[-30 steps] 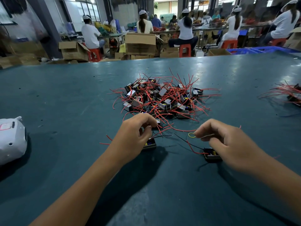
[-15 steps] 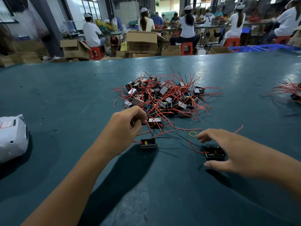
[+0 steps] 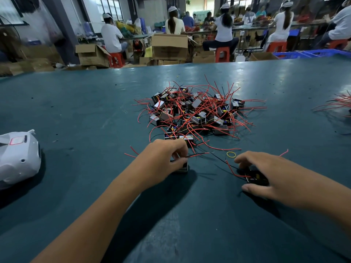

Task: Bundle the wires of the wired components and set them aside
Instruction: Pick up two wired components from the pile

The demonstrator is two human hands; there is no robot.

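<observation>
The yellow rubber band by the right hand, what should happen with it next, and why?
Probably the right hand lifts its component and gathers the wires, then takes the rubber band, which lies loose beside its fingers.

No text, label, brand, number or sign can be read anywhere in the view. The small wired components (image 3: 191,112) heaped on the surface (image 3: 76,111) carry pale faces and yellow spots — too small and blurred to make out as writing. The cardboard boxes (image 3: 169,46) behind and the white shell (image 3: 18,158) at the left edge show no legible print either — the shell bears only a red-outlined panel.
</observation>
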